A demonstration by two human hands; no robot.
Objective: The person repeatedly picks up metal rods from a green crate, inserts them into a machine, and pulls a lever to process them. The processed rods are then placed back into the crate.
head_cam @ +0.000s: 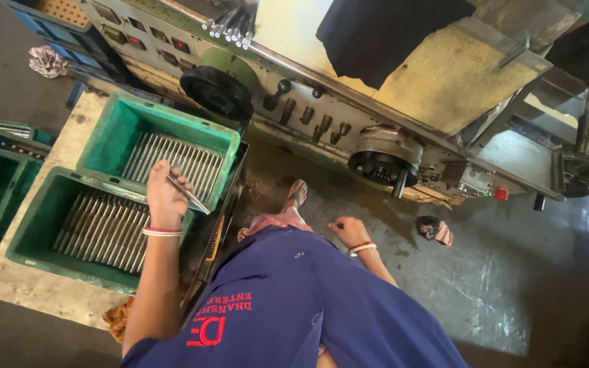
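Left hand (165,197) closed around one slim metal rod (189,194), pinched near its upper end between thumb and fingertips, the free end slanting down and to the right. Held over the gap between two green plastic crates: the far crate (114,133), near the lathe, with a single layer of like rods (175,160) lying side by side across its floor; the near crate (32,232), toward the front edge of the concrete slab (42,289), with a similar row of rods (103,228). Both crates set side by side on the slab, touching or nearly so.

Right hand (348,230) loosely curled, empty as far as can be seen, hanging apart from the rods above the wet floor (485,286), near a crumpled rag (434,228). Red-and-white bangles on both wrists.

Judged by look: rod stiff, smooth, bright-finished, likely oily from machining and so slippery; light singly, but dense for its thickness. Thin enough to roll out of a slack pinch. Best hold probably nearer mid-length, fingers wrapped rather than tip-pinched, to stop the long end from swinging. Ends possibly sharp or burred; cannot tell from this view. Unlikely to break, though a fall might mark the finish.

Grey-green lathe (403,88) with black handwheels running along the far side.
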